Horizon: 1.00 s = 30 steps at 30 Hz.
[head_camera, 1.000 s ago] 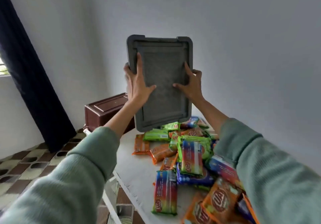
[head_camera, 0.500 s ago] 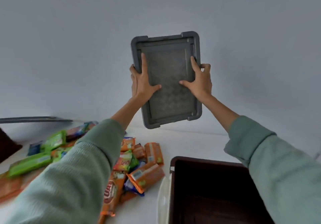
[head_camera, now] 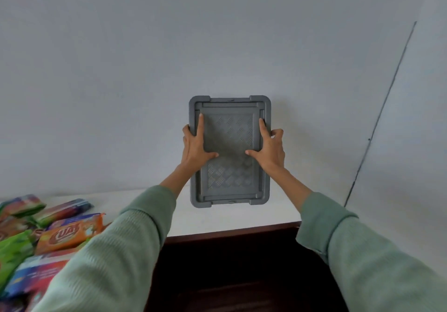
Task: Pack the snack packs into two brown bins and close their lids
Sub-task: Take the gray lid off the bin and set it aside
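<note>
2 hands carry 1 grey lid [head_camera: 229, 130] in the head view, which is the only view. The left hand [head_camera: 196, 147] grasps its left edge and the right hand [head_camera: 271, 152] its right edge. Each has its thumb and forefinger laid on the near face and its other fingers hooked round the rim. The lid stands upright and square-on before the pale wall [head_camera: 121, 69], over the far strip of the white bench [head_camera: 217, 217]. Whether it touches the wall or rests on the bench I cannot tell.

Below it the brown bin [head_camera: 229, 233] gapes open and dark, with no pack visible inside. The snack packs [head_camera: 67, 235] lie heaped on the bench at the left, so packing looks not yet begun. I judge that the step in hand is parking the lid out of the way. The next move calls for propping it securely, then freeing both hands to reach left.

The lid is a flat rectangle with rounded, raised corners and a woven-patterned panel.
</note>
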Tool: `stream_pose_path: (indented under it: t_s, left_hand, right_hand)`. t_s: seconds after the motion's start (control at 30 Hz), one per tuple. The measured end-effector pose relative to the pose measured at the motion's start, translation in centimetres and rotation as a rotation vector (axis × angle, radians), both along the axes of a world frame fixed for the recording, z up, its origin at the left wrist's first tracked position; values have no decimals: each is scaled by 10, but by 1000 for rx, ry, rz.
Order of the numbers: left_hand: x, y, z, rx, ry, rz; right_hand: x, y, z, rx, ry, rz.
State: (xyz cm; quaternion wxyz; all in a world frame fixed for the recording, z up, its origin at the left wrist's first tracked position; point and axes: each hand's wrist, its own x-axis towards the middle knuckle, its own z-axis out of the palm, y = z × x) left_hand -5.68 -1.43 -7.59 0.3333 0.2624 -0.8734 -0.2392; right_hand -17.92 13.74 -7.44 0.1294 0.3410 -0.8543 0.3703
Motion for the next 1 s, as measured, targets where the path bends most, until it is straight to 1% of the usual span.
stream_pose_path:
  t_s: [0.13, 0.27, 0.57, 0.83, 0.9, 1.0]
  left_hand:
    - [-3, -9, -14, 10, -13, 13]
    - [-4, -20, -22, 28, -5, 25]
    - [-15, -32, -22, 12, 7, 51]
    - [-8, -36, -20, -117, -63, 136]
    - [0, -38, -15, -127, -55, 118]
    - [24, -41, 0, -188, -36, 107]
  right_hand:
    - [-5, -12, -18, -1, -18, 22]
    - [-10, -25, -22, 21, 26, 31]
    - [-22, -39, -27, 9, 27, 43]
    - [-23, -37, -25, 125, 97, -27]
    - [-20, -36, -21, 120, 132, -50]
    - [-8, -39, -5, 52, 213, -27]
